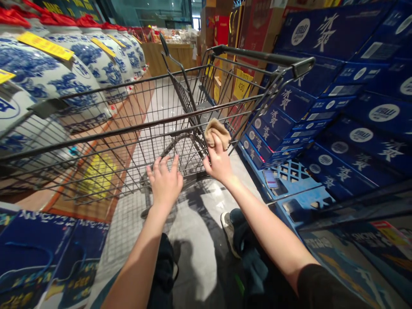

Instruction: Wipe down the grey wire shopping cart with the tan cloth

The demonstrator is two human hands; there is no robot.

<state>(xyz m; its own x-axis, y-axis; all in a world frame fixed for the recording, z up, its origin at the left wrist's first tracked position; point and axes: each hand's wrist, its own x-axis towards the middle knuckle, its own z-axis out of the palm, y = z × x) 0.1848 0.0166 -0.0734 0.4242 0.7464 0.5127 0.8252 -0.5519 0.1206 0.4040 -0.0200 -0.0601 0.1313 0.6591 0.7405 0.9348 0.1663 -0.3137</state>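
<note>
A dark wire shopping cart (141,128) stands sideways in front of me, its handle at the upper right. My right hand (219,161) presses a crumpled beige cloth (217,132) against the cart's side, near the handle end. To the left of it, my left hand (165,178) has its fingers spread at the wire side and holds nothing. Whether its fingertips touch the wires is hard to tell.
Large blue-and-white jars (69,81) with red covers line a wooden ledge (104,171) at the left. Blue boxes (313,30) are stacked at the right beside a light-blue pallet (299,180). Blue cartons (35,249) sit at the lower left.
</note>
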